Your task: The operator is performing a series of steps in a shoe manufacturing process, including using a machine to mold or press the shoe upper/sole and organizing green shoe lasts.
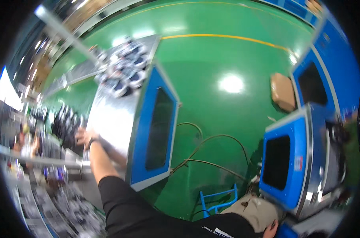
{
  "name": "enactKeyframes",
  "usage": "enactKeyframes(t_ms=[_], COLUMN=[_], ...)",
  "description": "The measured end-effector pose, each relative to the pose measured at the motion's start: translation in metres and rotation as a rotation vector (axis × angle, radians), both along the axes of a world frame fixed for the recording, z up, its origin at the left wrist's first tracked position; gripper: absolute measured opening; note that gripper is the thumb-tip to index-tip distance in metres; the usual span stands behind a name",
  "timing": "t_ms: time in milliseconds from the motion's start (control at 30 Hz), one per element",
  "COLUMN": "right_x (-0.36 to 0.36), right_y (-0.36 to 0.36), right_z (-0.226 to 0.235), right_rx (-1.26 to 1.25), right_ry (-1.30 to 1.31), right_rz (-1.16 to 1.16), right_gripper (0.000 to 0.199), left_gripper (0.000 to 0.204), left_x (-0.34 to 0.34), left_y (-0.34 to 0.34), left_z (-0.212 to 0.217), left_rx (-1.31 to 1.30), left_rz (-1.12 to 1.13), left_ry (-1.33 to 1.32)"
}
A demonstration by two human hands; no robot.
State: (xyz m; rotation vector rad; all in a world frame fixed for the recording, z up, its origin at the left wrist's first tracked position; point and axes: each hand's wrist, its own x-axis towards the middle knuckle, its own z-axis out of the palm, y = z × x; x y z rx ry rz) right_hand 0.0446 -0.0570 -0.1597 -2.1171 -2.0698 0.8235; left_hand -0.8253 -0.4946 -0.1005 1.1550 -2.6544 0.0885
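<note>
My left hand (84,137) reaches out to the left, fingers spread, at the left edge of a shiny metal-topped table (114,115). Nothing shows in its grasp, though motion blurs the fingertips. Beside it, just past the table edge, stands a row of dark, shoe-like pieces (67,123), too blurred to name surely. Several grey and white shoes with dark insides (118,83) lie bunched at the table's far end. Low in the view, by my beige trousers (253,212), my right hand (271,230) is only partly visible, its fingers mostly hidden.
The table has a blue side panel (160,127) with a dark window. Hoses (215,137) loop over the green floor. To the right stand a blue machine (283,162) and a brown package (283,92). A blue tubular frame (219,202) is near my legs; shoe racks (69,206) fill the lower left.
</note>
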Motion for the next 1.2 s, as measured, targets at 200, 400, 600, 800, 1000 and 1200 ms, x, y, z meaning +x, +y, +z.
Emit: enactKeyframes(t_ms=[200,400,600,800,1000,1200], right_x=[0.012,0.041,0.065,0.098,0.107,0.12], right_y=[-0.018,-0.056,-0.079,-0.095,-0.115,-0.146], right_z=[0.0,-0.004,0.004,0.002,-0.027,-0.103], right_rx=[-0.116,0.046,0.103,-0.192,-0.319,-0.241], right_ry=[0.153,0.343,0.432,0.49,0.25,0.074], right_rz=[-0.175,-0.328,-0.471,-0.701,-0.76,-0.378], right_gripper=[0.051,0.037,0.035,0.053,0.036,0.039], left_gripper=[0.079,0.059,0.05,0.044,0.043,0.029], left_x=[-0.021,-0.002,0.446,0.754,0.946,0.966], left_y=[0.003,0.279,0.673,0.897,1.014,1.013], left_z=[0.009,-0.015,0.051,0.068,0.036,0.012], left_rx=[-0.42,-0.905,0.471,0.664,0.676,0.3], left_rz=[-0.284,-1.21,-2.673,-3.193,-3.116,-2.831], left_ry=[-0.583,0.037,0.047,-0.133,0.053,0.392])
